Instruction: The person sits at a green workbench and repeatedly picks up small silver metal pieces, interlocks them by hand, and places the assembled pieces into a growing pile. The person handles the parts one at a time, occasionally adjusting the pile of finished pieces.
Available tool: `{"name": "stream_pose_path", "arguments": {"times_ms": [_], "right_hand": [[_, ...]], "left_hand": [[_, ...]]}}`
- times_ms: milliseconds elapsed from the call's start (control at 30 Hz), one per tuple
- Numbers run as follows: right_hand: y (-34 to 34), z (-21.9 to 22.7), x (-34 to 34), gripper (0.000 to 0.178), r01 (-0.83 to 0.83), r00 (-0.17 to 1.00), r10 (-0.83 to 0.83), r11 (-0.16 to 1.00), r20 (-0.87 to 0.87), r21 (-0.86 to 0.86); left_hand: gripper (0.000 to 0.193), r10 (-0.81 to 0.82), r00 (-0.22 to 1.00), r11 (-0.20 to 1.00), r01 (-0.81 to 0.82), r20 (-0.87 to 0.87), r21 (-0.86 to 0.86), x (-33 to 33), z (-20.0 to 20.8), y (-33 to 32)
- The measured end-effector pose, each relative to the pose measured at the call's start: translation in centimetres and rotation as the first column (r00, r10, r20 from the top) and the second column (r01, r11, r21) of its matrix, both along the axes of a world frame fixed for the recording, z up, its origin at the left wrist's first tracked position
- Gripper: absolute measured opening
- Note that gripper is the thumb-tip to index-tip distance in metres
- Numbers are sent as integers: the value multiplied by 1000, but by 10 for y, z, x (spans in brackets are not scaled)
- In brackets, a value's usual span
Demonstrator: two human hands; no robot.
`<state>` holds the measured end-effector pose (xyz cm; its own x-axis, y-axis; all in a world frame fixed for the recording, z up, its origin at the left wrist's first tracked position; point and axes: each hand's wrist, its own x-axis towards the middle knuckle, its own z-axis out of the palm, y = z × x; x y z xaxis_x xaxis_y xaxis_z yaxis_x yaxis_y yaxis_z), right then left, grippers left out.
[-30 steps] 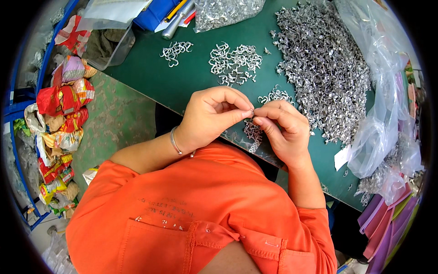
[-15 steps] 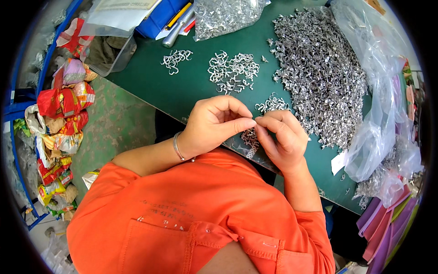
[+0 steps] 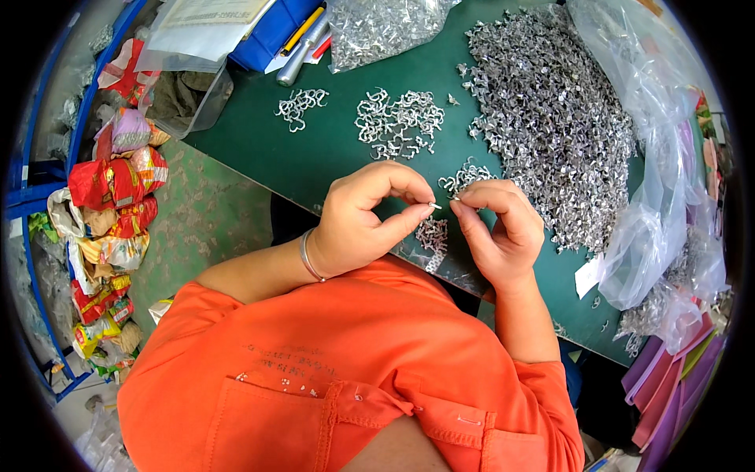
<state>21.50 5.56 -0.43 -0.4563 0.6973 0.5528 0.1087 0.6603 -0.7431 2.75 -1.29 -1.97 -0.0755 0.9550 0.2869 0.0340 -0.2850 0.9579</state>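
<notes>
- Your right hand now sits farther right, parted from your left hand; fingertips that meet in the earlier frame have a narrow gap between them.
- Your left grip is pinched, thumb and forefinger together on a small silvery piece, whose end pokes out toward the right hand.
- Your right grip is closed too, with a tiny shiny bit showing at the fingertips; its shape is too small to tell.
- Both hands are above the near edge of the green bench, with small reddish-grey parts lying just below the gap.
- Right beyond your right fingers, a little pile of curved pieces lies partly hidden.
- Farther off, you have a larger cluster of curved pieces and, left of it, a smaller cluster.
- On your right spreads a big heap of silvery metal parts, beside crumpled clear plastic.
</notes>
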Motion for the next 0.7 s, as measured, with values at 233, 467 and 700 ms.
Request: {"name": "stream_pose_path", "arguments": {"times_ms": [233,467,700], "right_hand": [[-1,0,0,21,-76,997,75,996,-28,-41],[0,-1,-3,25,-48,999,49,997,-19,68],[-5,-5,-4,28,-26,999,27,999,-40,35]], "left_hand": [[10,-91,966,963,147,241,-225,0,7,2],[12,-126,950,948,200,286,-248,-2,7,1],[16,-103,995,988,103,5,-118,-3,6,-1]]}}
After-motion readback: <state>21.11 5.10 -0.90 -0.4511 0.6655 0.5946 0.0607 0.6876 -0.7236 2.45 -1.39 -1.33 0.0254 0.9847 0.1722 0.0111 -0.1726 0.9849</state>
